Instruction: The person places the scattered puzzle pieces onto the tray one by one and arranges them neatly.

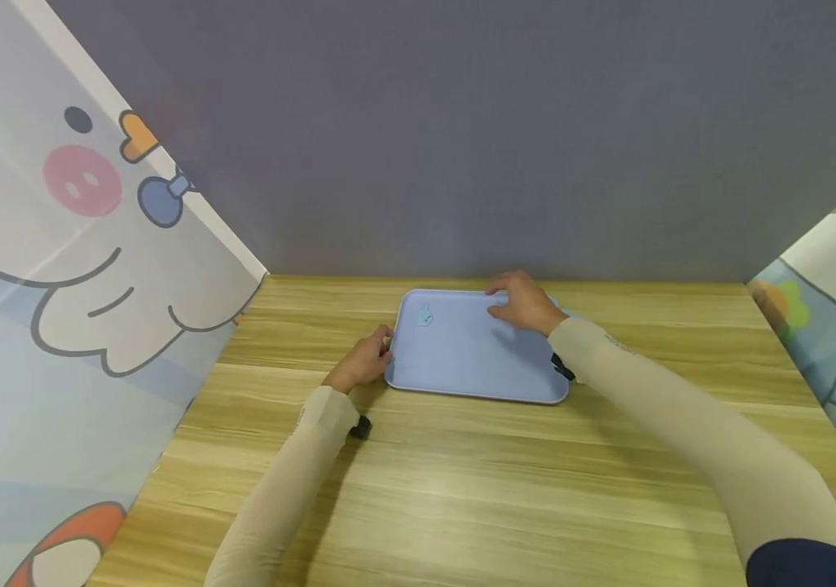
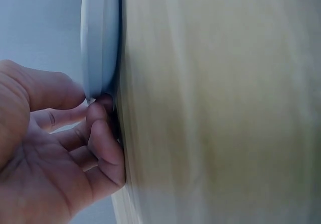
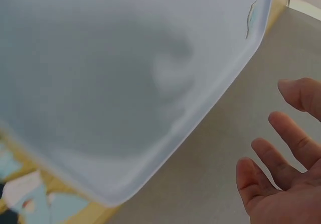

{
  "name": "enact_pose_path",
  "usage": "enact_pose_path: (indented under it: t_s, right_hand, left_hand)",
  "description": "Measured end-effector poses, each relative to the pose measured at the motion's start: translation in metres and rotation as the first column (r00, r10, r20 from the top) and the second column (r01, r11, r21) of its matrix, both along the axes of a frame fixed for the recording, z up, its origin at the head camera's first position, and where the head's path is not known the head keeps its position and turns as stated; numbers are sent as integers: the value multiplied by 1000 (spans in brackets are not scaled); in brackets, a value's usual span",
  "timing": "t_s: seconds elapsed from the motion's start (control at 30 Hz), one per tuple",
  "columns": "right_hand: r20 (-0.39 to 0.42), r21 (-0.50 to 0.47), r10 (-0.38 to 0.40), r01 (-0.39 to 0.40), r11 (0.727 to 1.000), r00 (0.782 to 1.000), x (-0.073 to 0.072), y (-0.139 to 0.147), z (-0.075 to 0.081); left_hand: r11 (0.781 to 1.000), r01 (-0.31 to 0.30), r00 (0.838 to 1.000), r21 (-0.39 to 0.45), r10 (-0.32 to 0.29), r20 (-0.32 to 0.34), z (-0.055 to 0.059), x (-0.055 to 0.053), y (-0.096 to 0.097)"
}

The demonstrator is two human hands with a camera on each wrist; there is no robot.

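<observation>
Cannot make out the decal (image 1: 424, 315) on the tray (image 1: 462, 359) in the head view, too small, nor see the part behind the right hand (image 1: 524, 304) and sleeve (image 1: 653, 399). In the left wrist view, find the table (image 2: 210, 108) blurred and the tray cut off at the top; in the right wrist view, lose the tray at top and left, the right hand at right.

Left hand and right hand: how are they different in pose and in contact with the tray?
The left hand pinches the edge of the light blue tray, thumb above and fingers curled underneath; the right hand has its fingers spread and shows no contact with it. The left hand is at the tray's left edge; the right hand is near its far edge, right of the middle. Both hands are bare, and both arms wear light sleeves.
</observation>
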State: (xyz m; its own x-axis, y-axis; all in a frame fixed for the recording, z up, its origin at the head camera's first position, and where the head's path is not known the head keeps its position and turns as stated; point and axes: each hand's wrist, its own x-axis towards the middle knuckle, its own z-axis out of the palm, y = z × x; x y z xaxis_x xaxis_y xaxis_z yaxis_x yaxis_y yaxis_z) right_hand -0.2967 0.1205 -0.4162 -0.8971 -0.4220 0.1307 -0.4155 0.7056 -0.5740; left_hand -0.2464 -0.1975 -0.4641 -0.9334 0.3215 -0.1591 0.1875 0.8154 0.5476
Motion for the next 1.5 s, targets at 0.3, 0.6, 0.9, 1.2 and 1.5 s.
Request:
enact_pose_path:
  t_s: [0.3,0.6,0.9,1.2,1.5]
  right_hand:
    - [-58,26,-19,21,999,998,6,46,-2]
    - [35,48,-85,84,995,996,18,89,-8]
    - [29,52,-80,78,996,996,24,116,-24]
    - [91,149,-145,131,980,985,29,124,-39]
    - [114,158,-202,183,970,973,32,124,-44]
  left_hand:
    - [1000,3,1000,0,-3,9,0,0,-1]
    - [1000,-3,1000,5,3,2,0,0,-1]
    - [1000,-14,1000,7,14,16,-1,-2,-3]
    - [1000,-27,999,2,27,44,0,-2,0]
    - [1000,-19,999,-4,19,41,2,-3,3]
